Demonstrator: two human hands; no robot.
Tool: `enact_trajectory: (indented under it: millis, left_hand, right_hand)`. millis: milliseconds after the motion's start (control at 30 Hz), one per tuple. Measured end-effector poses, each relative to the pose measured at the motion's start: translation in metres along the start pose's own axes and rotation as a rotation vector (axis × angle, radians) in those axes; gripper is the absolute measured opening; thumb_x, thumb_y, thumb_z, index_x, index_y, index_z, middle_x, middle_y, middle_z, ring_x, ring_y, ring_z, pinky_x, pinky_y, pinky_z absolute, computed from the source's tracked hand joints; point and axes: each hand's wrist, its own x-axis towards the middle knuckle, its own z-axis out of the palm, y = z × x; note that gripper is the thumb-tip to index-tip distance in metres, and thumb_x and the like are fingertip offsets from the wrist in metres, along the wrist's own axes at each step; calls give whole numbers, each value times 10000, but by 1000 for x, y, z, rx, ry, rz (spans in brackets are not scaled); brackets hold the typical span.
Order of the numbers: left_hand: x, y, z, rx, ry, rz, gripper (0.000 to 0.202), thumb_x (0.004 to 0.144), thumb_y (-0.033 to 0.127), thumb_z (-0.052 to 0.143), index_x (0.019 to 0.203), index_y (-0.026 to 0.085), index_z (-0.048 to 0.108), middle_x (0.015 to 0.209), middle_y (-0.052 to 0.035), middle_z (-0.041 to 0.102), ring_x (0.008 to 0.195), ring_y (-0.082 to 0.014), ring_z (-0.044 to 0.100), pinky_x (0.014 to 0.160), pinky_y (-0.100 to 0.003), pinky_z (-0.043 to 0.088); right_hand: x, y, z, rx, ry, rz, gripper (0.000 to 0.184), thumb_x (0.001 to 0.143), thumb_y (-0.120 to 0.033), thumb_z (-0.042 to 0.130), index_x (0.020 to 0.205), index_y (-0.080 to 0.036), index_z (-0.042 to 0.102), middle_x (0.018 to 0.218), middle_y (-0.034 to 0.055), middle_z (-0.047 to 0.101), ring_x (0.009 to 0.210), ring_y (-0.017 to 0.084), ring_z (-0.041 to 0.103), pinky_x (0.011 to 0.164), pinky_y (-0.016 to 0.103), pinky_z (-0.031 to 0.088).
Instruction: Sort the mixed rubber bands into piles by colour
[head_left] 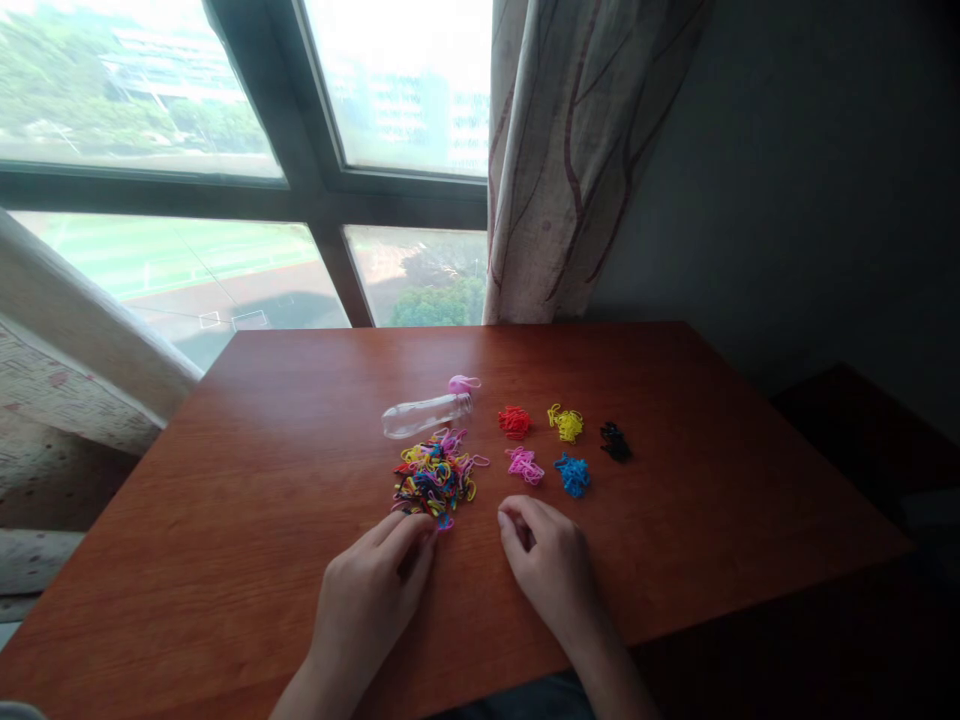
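A mixed pile of small coloured rubber bands (435, 475) lies on the wooden table in front of me. My left hand (382, 570) is at the pile's near edge, thumb and forefinger pinched. A pink and blue pair of rubber bands (445, 523) shows at those fingertips. To the right of the pile, my right hand (547, 555) hovers low over or rests on the table, fingertips pressed together; whatever is between them is hidden. Beyond it lie single-colour heaps: red bands (514, 422), yellow bands (566, 423), pink bands (525, 466), blue bands (573, 474) and black bands (616, 441).
Behind the mixed pile a clear plastic bottle (424, 415) lies on its side, a pink cap with a loop (463, 384) beside its neck. The brown table (262, 480) reaches back to a window (405, 100) and a patterned curtain (585, 150).
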Motion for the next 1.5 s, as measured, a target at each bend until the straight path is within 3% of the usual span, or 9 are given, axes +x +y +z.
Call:
enact_trajectory:
  millis: [300, 400, 533, 667, 867, 1067, 1267, 1400, 1500]
  left_hand:
    - [7, 6, -6, -199, 17, -27, 126, 917, 279, 547, 887, 229, 659, 745, 24, 659, 604, -98, 599, 592, -186, 462]
    - [25, 19, -2, -185, -37, -16, 138, 921, 275, 532, 894, 234, 661, 760, 20, 674, 630, -108, 616, 604, -196, 455]
    - [66, 43, 11, -18, -148, 26, 162, 922, 256, 506, 888, 237, 664, 860, -7, 718, 724, -146, 662, 602, -220, 427]
    - [102, 61, 27, 64, -240, 81, 137, 889, 232, 531, 878, 230, 667, 843, -23, 713, 716, -164, 664, 587, -231, 413]
    - [116, 68, 38, 69, -290, 118, 96, 847, 209, 578, 828, 210, 672, 828, -43, 713, 694, -178, 670, 577, -239, 415]
    - [100, 55, 20, 5, -246, 92, 158, 890, 213, 526, 859, 228, 680, 796, -12, 704, 670, -143, 648, 578, -226, 419]
    - [43, 17, -8, -303, -25, -17, 139, 887, 241, 548, 858, 208, 680, 748, 6, 712, 594, -107, 617, 565, -190, 470]
    - [7, -6, -14, -286, 49, -46, 115, 875, 240, 568, 854, 206, 676, 765, 7, 728, 598, -111, 654, 562, -177, 507]
    - [-5, -11, -13, -241, 69, -39, 120, 881, 235, 558, 862, 215, 675, 775, 9, 733, 631, -117, 682, 587, -175, 526]
  right_hand:
    - [1, -1, -1, -31, 11, -20, 145, 916, -173, 511, 835, -216, 623, 696, -16, 626, 628, 139, 573, 620, 242, 353]
    - [1, -1, -1, -44, 16, -25, 145, 914, -173, 513, 836, -218, 627, 687, -17, 627, 626, 140, 575, 614, 243, 352]
    - [2, -1, 0, -45, 12, -29, 144, 909, -171, 510, 831, -217, 622, 712, -7, 644, 648, 150, 590, 620, 244, 350]
    - [2, 2, 1, -22, 12, -26, 149, 893, -152, 505, 823, -208, 624, 741, 10, 662, 677, 160, 610, 629, 239, 357]
    - [1, 4, 3, -42, 35, -41, 169, 887, -142, 506, 789, -201, 630, 716, 23, 663, 663, 163, 616, 615, 240, 361]
    - [3, 0, 0, -57, 44, -61, 147, 880, -139, 519, 822, -216, 629, 730, -1, 663, 672, 151, 620, 623, 234, 363]
    - [2, -4, -1, -96, 28, -49, 147, 893, -147, 516, 826, -223, 623, 717, -8, 650, 665, 149, 601, 630, 243, 354]
    - [0, -7, 1, -108, 2, -50, 140, 894, -148, 529, 831, -227, 625, 735, -5, 655, 685, 155, 596, 646, 250, 352]
    - [-1, -15, 7, -112, -25, -51, 104, 893, -167, 562, 837, -230, 624, 719, -9, 646, 678, 158, 590, 638, 255, 348]
